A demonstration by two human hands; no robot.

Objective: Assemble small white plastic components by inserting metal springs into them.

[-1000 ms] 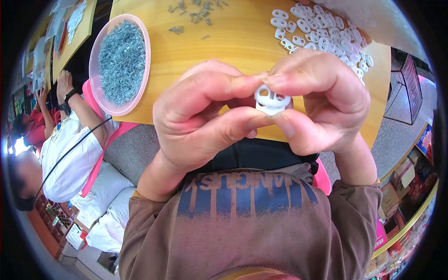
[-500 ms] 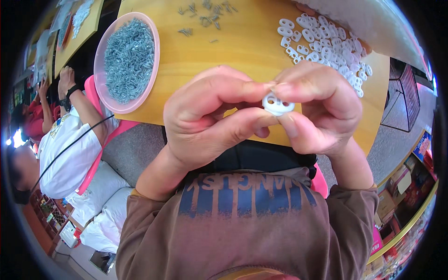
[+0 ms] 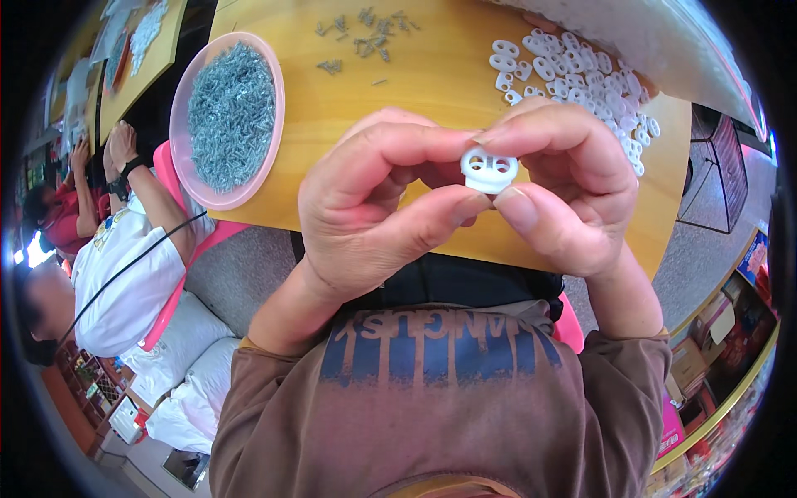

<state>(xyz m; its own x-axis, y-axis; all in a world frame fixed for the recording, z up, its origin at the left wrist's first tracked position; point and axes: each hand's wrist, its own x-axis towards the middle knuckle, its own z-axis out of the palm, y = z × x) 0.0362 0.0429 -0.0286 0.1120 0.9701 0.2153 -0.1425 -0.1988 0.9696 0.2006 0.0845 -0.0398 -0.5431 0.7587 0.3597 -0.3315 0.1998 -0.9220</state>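
A small white plastic cord lock (image 3: pixel 490 176) with two round holes is held up over the near edge of the table, its holed face toward me. My left hand (image 3: pixel 361 203) pinches it from the left between thumb and forefinger. From the other side my right hand (image 3: pixel 577 187) grips it the same way, the thumb at its lower edge. Beyond my right hand lies a heap of similar white two-holed plastic pieces (image 3: pixel 585 73). Small metal springs (image 3: pixel 232 116) fill a pink basin (image 3: pixel 218 199) on the left. Several loose springs (image 3: pixel 378 39) lie at the far side.
The wooden table (image 3: pixel 332 108) spreads beneath these things. A large translucent plastic bag (image 3: pixel 706 54) stands at the far right. On the left a person in a white shirt (image 3: pixel 124 266) sits on a pink chair (image 3: pixel 170 286). White sacks (image 3: pixel 174 340) rest on the floor.
The cord lock has tipped so its holed face shows more fully. My fingers have shifted around it, both hands still pinching it.
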